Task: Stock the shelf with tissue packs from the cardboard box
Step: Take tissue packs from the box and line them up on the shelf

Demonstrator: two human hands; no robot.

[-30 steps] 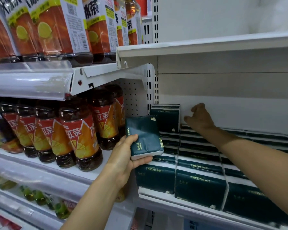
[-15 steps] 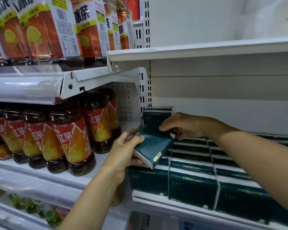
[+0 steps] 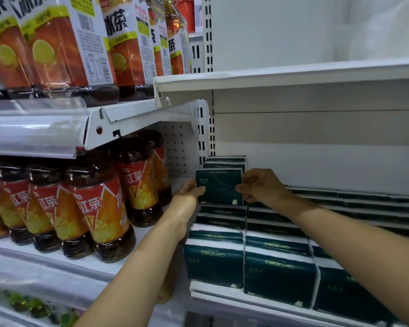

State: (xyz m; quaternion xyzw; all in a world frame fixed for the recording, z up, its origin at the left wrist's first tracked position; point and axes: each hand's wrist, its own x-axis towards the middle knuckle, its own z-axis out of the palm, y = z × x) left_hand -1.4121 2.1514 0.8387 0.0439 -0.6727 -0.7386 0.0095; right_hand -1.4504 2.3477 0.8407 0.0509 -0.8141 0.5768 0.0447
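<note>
Dark green tissue pack [image 3: 219, 186] held upright between both hands at the left end of the shelf [image 3: 246, 295].

The left hand [image 3: 189, 191] grips the pack's left edge, thumb curled over its front, while the right hand [image 3: 261, 186] pinches the right edge — fingers folded round it. The pack stands on top of the leftmost column of stacked tissue packs [image 3: 276, 263], just in front of two more upright packs [image 3: 224, 161] against the shelf's back left corner. The stacked packs fill the shelf in rows from its front edge to the back panel, printed "COMFORTABLE" upside down. Beyond the left end, on the neighbouring shelf, stand iced tea bottles [image 3: 97, 208] with red-orange labels — more bottles [image 3: 85, 43] sit on the level above.
</note>
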